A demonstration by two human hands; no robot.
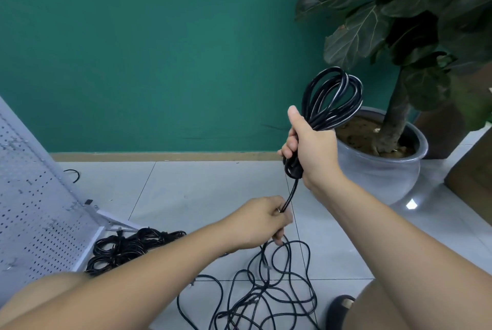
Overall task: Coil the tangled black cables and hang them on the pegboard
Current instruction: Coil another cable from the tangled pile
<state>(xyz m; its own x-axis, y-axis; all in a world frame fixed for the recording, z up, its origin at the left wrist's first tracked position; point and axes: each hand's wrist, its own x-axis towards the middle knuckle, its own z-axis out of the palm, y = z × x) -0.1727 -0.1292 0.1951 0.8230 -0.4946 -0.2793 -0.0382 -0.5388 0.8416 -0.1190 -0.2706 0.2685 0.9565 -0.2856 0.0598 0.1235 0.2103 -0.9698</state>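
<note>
My right hand point(311, 148) grips a black cable coil point(332, 98) of several loops, held upright in front of the green wall. One strand runs down from the coil into my left hand point(262, 220), which pinches it just below. From there the strand drops into a loose tangle of black cable point(266, 284) spread on the tiled floor. A pile of coiled black cables point(125, 249) lies at the foot of the white pegboard point(32, 217), which leans at the left edge.
A large potted plant in a grey glazed pot point(380, 169) stands right of the coil, its leaves overhanging. A brown wooden piece point(471, 169) sits at far right. My knees and a dark slipper point(343, 305) frame the tangle. A short black cable loop point(74, 173) lies by the wall.
</note>
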